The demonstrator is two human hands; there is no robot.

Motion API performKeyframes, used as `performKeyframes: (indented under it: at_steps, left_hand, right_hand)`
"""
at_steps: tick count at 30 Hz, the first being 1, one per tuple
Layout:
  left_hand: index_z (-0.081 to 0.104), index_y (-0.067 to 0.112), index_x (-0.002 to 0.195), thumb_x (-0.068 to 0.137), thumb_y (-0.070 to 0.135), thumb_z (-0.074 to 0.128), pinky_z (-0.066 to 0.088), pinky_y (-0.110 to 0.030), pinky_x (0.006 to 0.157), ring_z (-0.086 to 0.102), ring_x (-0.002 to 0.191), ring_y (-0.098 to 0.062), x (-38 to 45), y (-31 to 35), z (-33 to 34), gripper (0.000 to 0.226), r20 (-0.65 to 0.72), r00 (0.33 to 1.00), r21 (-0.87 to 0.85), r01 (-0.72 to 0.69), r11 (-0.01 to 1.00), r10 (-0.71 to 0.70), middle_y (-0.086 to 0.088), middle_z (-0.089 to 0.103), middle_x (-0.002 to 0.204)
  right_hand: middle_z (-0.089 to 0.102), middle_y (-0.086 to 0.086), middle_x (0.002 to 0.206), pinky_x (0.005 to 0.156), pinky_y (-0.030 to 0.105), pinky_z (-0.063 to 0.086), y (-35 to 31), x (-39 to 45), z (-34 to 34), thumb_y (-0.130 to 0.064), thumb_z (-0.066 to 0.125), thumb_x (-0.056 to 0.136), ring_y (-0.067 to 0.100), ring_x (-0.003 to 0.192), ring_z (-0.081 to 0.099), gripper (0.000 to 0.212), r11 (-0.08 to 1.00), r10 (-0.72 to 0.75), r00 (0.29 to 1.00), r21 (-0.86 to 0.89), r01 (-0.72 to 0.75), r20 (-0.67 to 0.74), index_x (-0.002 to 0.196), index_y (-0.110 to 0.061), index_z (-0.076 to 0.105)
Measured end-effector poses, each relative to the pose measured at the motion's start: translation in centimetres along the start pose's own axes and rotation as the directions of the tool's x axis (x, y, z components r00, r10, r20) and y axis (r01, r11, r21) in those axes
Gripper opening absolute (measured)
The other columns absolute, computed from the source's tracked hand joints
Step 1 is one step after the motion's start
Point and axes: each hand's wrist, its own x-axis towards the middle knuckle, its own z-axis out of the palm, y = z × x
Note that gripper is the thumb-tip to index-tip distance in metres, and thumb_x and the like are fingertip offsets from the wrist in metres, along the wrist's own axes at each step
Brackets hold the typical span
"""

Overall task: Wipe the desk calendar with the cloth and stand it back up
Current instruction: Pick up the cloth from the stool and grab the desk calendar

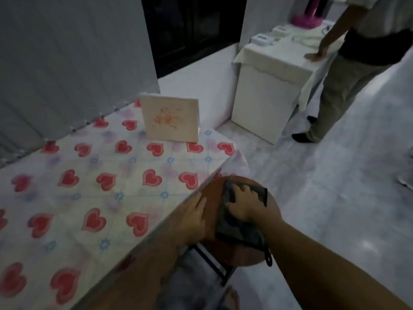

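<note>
The calendar [171, 118] stands upright near the far end of the bench [93, 189], on the heart-print cover, its pale face with an orange picture turned toward the camera. It is well apart from both hands; no fingers touch it.

The cloth [241, 222], dark and folded into a rough rectangle, lies on a round brown stool [211, 211] that stands just beside the bench's near right edge. A small dark loop [268, 259] hangs from the cloth's near corner over the stool's rim.

The right hand [243, 203] lies on top of the cloth, palm down. Its fingers [245, 190] are spread and bent a little at the knuckles, tips pressing into the cloth's far half, the thumb at the cloth's left edge. The picture is blurred, and whether the fingers have gathered any cloth under them cannot be told; they look flat on it rather than wrapped round it.

The left hand [195, 217] rests between the bench edge and the cloth, on the stool's left part. Its fingers are straight and close together, pointing away from the camera, loose and holding nothing; they lie just beside the cloth's left edge, and contact with it cannot be made out.

Farther back on the right a second person [348, 70] stands beside a white cabinet [263, 92] draped with a pale sheet, one hand flat on its top. White boxes [262, 40] and a pink object [305, 20] sit on that top. The floor [324, 186] is pale grey.
</note>
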Motion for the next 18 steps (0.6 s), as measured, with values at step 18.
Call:
performKeyframes:
  at_steps: [18]
  left_hand:
    - [0.006,0.006,0.158,0.088,0.022,0.054,0.012,-0.042,0.124,-0.005,0.153,-0.026,5.2,-3.0,4.4,0.087,0.296,0.953,0.112,-0.102,0.988,0.065,-0.011,-0.005,0.167]
  right_hand:
    - [-0.025,0.005,0.16,0.104,0.077,-0.002,1.0,3.8,8.5,-0.061,0.047,0.079,0.044,0.142,-0.021,0.096,0.976,0.19,0.96,-0.071,-0.208,-0.206,0.146,-0.043,-0.019]
